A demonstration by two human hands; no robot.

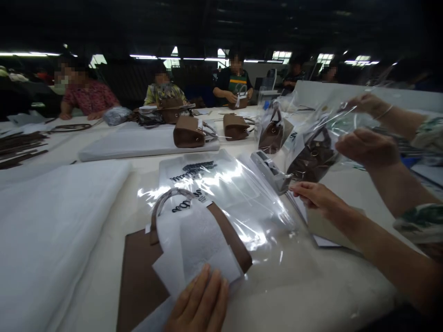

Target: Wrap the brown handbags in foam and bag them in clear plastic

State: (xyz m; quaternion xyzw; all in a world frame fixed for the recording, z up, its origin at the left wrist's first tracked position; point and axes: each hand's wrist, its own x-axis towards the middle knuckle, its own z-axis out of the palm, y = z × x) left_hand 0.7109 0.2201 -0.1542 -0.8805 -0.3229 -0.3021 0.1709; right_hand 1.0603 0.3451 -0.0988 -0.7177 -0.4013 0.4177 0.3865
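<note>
Lower centre of the frame: your left hand [200, 302] lies flat, fingers extended, on white tissue paper [199, 237] over a brown, curved-handled handbag [140, 272].
Your right hand [320, 198] nears a grey box-shaped object [268, 168], grip unclear; dragging the left could crease the tissue.

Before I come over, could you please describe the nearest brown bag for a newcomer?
On the white table, find the left hand in front, resting on white paper. The brown bag lies beneath that paper, its handle arching away from the hand. Unlike the brown bags farther back, it is partly covered by paper under a hand.
</note>
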